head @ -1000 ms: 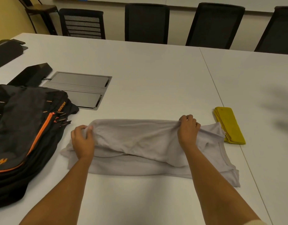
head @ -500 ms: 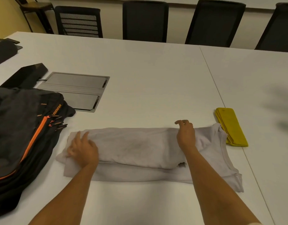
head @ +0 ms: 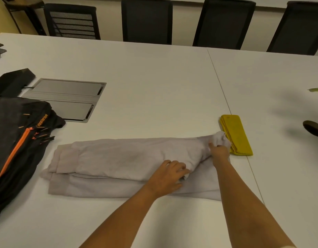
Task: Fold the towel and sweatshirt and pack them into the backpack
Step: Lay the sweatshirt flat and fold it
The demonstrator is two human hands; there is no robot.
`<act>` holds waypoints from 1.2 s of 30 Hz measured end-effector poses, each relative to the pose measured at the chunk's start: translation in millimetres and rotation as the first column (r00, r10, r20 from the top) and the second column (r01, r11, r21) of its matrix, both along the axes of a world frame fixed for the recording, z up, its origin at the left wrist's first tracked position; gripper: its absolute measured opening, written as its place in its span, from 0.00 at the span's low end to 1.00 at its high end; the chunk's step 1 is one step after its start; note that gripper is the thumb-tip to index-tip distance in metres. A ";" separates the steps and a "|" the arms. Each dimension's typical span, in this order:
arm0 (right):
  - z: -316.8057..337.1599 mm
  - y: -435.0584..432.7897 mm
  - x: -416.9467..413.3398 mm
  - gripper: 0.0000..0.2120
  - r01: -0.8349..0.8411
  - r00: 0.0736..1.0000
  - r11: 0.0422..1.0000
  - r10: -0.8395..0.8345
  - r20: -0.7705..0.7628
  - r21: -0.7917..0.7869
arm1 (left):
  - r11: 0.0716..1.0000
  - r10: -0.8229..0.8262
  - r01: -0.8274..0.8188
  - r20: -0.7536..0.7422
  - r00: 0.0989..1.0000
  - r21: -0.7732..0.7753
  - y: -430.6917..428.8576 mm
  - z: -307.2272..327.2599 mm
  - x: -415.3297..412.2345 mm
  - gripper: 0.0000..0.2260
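A pale grey sweatshirt (head: pixel 122 158) lies folded into a long band across the near part of the white table (head: pixel 154 77). My right hand (head: pixel 219 151) grips its right end and holds that end bunched and lifted off the table. My left hand (head: pixel 168 177) rests on the sweatshirt just left of the right hand, fingers curled over the fold's edge. A folded yellow towel (head: pixel 236 134) lies flat just right of the sweatshirt. The black backpack (head: pixel 16 140) with an orange zipper lies at the left edge, touching neither hand.
A grey metal cable hatch (head: pixel 68 97) is set into the table behind the backpack, with a black box (head: pixel 13 81) beside it. Black chairs (head: pixel 146 20) line the far edge. A dark round object (head: pixel 313 127) and a leaf show at the right border.
My left hand has moved from the sweatshirt's left end to its right part. My right hand has taken hold of the right end and raised it.
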State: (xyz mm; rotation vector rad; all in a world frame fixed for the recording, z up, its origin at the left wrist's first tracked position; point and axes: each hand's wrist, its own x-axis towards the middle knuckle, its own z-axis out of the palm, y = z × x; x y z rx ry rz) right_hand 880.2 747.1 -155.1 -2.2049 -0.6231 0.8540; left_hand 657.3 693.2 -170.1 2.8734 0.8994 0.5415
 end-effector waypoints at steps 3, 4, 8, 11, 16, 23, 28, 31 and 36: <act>3.1 -1.9 12.4 0.18 0.052 0.993 0.996 -0.043 -0.112 0.079 | 0.997 -0.029 0.033 0.066 0.997 -0.064 -1.5 -7.9 6.0 0.11; 5.3 -0.7 15.4 0.18 0.090 0.983 0.990 -0.070 -0.169 0.109 | 0.991 -0.044 0.054 0.087 0.995 -0.125 -2.3 -8.2 5.3 0.08; 5.2 5.1 22.4 0.18 0.187 0.948 0.970 -0.136 -0.289 0.157 | 0.910 -0.059 0.070 0.040 0.997 -0.408 -2.2 5.4 0.7 0.12; 0.6 1.6 20.2 0.17 0.131 0.979 0.967 -0.091 -0.182 0.220 | 0.864 -0.127 0.062 -0.098 0.987 -0.499 -0.5 10.2 -1.4 0.10; -8.5 -4.5 12.4 0.22 -0.003 0.943 0.973 -0.075 0.325 0.230 | 0.921 0.067 -0.051 0.027 0.997 -0.387 2.1 11.0 1.6 0.15; -16.5 -6.4 -39.6 0.21 -0.200 0.780 0.959 0.031 0.625 0.203 | 0.953 0.284 -0.272 0.078 0.956 -0.136 41.9 -3.3 7.4 0.15; -41.7 -2.6 -50.4 0.30 -0.281 0.743 0.960 0.216 0.633 0.002 | 0.898 0.334 -0.366 -0.163 0.928 -0.243 53.1 -20.6 1.5 0.27; -52.9 3.3 -32.8 0.37 -0.368 0.643 0.920 0.356 0.679 -0.134 | 0.885 0.369 -0.411 -0.211 0.905 -0.216 50.8 -36.4 -3.9 0.25; -57.0 20.9 -15.4 0.42 -0.572 0.453 0.766 0.594 0.665 -0.294 | 0.882 0.410 -0.440 -0.188 0.892 -0.168 47.2 -46.2 -0.2 0.24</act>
